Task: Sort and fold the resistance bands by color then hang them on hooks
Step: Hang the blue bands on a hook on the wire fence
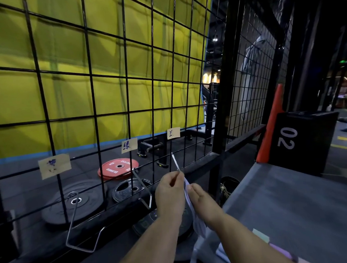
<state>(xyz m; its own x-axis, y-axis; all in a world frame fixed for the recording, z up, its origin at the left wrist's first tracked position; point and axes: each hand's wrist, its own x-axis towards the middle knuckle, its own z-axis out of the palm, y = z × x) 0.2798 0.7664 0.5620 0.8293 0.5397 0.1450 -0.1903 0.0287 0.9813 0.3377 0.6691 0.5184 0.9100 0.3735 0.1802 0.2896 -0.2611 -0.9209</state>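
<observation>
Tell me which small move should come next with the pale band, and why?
Probably push the band forward onto the hook. The left hand and right hand hold it right at the hook's tip, under the right-hand paper label, and the hook's visible shaft is bare.

1. The wire grid (92, 76) is black-coated metal with a slight sheen.
2. The hooks (141, 181) are bare, silvery metal wire and look shiny.
3. The backdrop (63, 46) is yellow cloth, matt and creased.
4. The labels (54, 165) are tan matt paper.
5. The band (199, 224) is pale, thin and smooth, like rubber.
6. The red plate (118, 168) is glossy; the black plates (76, 204) look like matt rubber.
7. The table top (293, 205) is grey and matt.
</observation>
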